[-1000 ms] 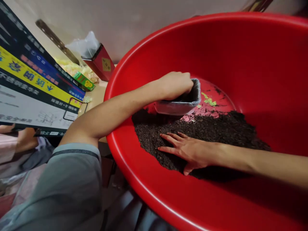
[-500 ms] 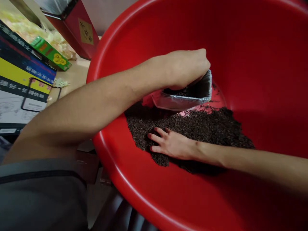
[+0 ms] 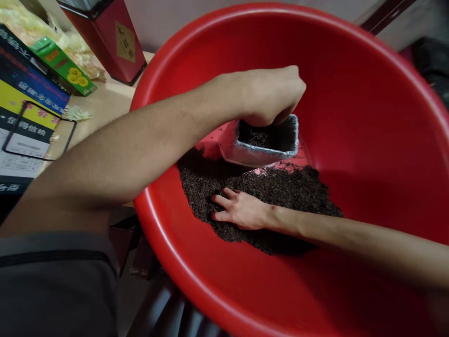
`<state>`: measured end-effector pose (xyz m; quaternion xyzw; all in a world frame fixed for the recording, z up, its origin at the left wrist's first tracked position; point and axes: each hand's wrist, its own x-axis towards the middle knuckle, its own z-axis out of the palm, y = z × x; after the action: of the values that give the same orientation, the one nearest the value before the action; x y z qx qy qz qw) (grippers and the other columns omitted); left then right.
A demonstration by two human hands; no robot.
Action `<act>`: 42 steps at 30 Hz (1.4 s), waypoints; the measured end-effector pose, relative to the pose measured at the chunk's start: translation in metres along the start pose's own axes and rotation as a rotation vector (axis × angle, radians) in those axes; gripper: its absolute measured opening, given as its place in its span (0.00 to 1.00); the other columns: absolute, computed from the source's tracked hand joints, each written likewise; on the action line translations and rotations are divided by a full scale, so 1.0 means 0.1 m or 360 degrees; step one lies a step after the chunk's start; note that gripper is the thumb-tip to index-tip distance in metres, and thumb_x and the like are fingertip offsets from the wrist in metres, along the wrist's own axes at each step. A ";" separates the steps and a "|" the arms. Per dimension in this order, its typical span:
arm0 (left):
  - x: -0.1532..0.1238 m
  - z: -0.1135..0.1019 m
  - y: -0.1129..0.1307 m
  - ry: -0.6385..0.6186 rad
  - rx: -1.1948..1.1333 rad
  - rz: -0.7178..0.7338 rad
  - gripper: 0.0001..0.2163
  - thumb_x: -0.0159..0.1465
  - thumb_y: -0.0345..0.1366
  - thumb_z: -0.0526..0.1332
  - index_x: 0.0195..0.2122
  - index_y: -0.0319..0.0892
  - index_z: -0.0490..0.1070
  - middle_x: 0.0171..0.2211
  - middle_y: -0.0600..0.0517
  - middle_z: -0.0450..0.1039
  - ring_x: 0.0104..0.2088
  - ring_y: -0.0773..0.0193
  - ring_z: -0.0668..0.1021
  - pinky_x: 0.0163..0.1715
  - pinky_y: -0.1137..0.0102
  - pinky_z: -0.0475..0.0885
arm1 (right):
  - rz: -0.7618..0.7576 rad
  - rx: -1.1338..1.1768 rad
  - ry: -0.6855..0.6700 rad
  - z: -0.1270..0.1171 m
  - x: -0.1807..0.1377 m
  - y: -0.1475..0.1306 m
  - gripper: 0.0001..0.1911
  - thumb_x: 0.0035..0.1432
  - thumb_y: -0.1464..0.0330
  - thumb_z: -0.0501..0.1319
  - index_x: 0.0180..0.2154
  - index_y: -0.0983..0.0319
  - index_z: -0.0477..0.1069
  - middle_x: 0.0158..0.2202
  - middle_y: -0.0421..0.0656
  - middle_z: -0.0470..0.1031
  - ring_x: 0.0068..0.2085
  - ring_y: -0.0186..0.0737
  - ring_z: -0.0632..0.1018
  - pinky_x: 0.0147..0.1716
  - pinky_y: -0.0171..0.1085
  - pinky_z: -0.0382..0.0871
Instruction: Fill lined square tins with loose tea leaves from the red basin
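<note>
While the left hand (image 3: 270, 96) grips the pouch (image 3: 261, 142), the right hand (image 3: 242, 210) lies flat on tea leaves (image 3: 298, 192) below.

Printed Chinese characters on a dark-blue and yellow poster (image 3: 24, 100) at far left, upside down to the camera, too skewed to read. Red tin (image 3: 108, 35) at top left has a gold label w/ Chinese characters, illegible. Green box (image 3: 63, 70) shows sunflower art; its print is too small to read.
</note>
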<state>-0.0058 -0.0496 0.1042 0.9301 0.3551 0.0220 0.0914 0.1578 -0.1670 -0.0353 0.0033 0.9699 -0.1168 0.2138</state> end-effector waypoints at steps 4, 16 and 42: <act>-0.01 -0.02 -0.07 0.0074 -0.0130 0.0060 0.16 0.57 0.21 0.63 0.42 0.40 0.86 0.34 0.47 0.83 0.29 0.62 0.76 0.29 0.67 0.65 | -0.0089 0.0028 -0.0069 -0.11 0.02 0.10 0.24 0.67 0.69 0.57 0.63 0.51 0.69 0.63 0.53 0.65 0.53 0.56 0.73 0.40 0.44 0.75; -0.04 -0.05 -0.07 -0.0229 -0.0395 0.0025 0.17 0.56 0.19 0.65 0.41 0.42 0.86 0.36 0.53 0.85 0.35 0.63 0.80 0.32 0.71 0.69 | -0.0245 0.0336 0.0435 -0.35 -0.23 0.06 0.20 0.60 0.68 0.64 0.55 0.56 0.73 0.60 0.51 0.68 0.49 0.48 0.73 0.42 0.44 0.74; -0.13 -0.19 -0.32 0.0494 -0.0457 -0.0699 0.18 0.63 0.19 0.55 0.46 0.33 0.83 0.32 0.45 0.83 0.25 0.68 0.80 0.27 0.77 0.69 | -0.0107 0.0653 0.1259 -1.20 -0.53 1.22 0.10 0.57 0.67 0.71 0.41 0.59 0.76 0.53 0.48 0.78 0.53 0.45 0.80 0.55 0.47 0.74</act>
<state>-0.0387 -0.0322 0.1171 0.7941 0.5507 0.1936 0.1693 0.1636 -0.0190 0.0649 0.0585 0.9334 -0.3034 -0.1826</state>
